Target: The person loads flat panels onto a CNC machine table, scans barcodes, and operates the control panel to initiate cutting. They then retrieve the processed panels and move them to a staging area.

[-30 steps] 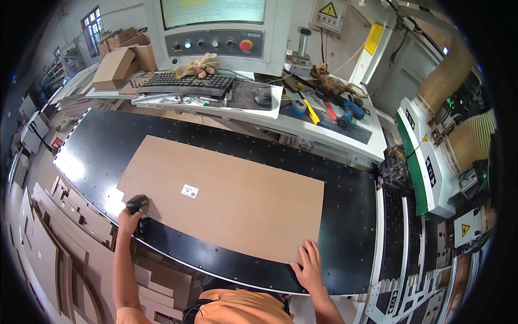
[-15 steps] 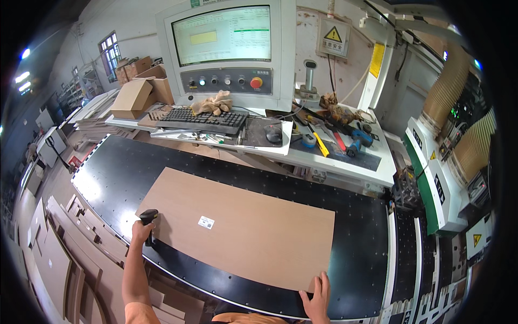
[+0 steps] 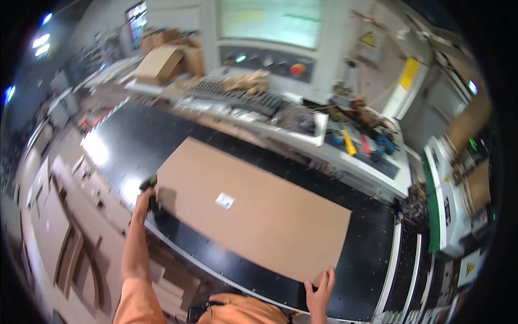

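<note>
A flat brown board (image 3: 259,232) with a small white label (image 3: 224,200) lies on the black table (image 3: 372,259). At its left end my left hand (image 3: 142,204) is closed round the grip of a black handheld scanner (image 3: 149,189), held upright beside the board's edge. My right hand (image 3: 322,294) is at the near right corner of the board. Its thumb and fingers are stretched apart and touch the board's edge there.
Behind the table, a white shelf carries a keyboard (image 3: 237,97), gloves (image 3: 248,82) and hand tools (image 3: 349,142) beneath a control monitor (image 3: 270,24). Cut boards (image 3: 51,237) are stacked at the left. A white and green machine (image 3: 440,200) stands at the right.
My view has swung, so the scene sits tilted and blurred, with monitor and shelf further up and right. Both hands stay at the board's ends; the scanner remains in my left hand.
</note>
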### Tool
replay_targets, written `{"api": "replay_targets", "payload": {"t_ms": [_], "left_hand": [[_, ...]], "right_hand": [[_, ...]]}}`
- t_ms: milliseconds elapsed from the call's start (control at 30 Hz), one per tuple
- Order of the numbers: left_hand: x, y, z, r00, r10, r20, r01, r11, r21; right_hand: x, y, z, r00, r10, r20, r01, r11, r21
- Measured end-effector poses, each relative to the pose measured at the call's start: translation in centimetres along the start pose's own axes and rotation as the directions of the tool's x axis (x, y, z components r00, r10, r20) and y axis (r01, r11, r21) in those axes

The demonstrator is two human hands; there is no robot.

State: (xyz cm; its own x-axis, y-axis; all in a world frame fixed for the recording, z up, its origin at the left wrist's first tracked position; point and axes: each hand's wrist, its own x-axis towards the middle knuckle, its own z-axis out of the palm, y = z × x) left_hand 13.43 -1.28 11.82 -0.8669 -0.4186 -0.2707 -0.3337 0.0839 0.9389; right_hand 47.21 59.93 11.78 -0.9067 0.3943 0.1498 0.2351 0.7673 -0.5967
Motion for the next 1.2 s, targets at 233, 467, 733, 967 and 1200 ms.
{"api": "replay_targets", "payload": {"t_ms": [233,467,733,967,1200], "left_hand": [[-2.2,-2.4,-6.8,0.981,-0.177,-0.077,0.130,0.900,-0.415],[-3.8,-5.7,-7.6,0.988,-0.151,-0.009,0.122,0.829,-0.546],[-6.7,-5.9,1.2,0.940,0.109,0.324,0.031,0.917,-0.397],[-7.9,-3.1,7.3,0.912,0.090,0.400,0.010,0.970,-0.241],[-11.4,0.8,12.8,0.860,0.160,0.484,-0.160,0.986,-0.042]], "right_hand": [[0.8,-0.5,0.0,0.999,0.034,0.024,-0.031,0.992,-0.124],[2.3,-1.4,0.5,1.000,0.004,0.003,-0.003,0.978,-0.211],[3.6,-1.4,1.9,0.989,-0.017,-0.146,-0.019,0.970,-0.242],[3.4,-1.0,2.6,0.969,-0.004,-0.248,-0.057,0.969,-0.241],[4.9,-1.9,2.3,0.965,0.038,-0.258,-0.097,0.970,-0.222]]}}
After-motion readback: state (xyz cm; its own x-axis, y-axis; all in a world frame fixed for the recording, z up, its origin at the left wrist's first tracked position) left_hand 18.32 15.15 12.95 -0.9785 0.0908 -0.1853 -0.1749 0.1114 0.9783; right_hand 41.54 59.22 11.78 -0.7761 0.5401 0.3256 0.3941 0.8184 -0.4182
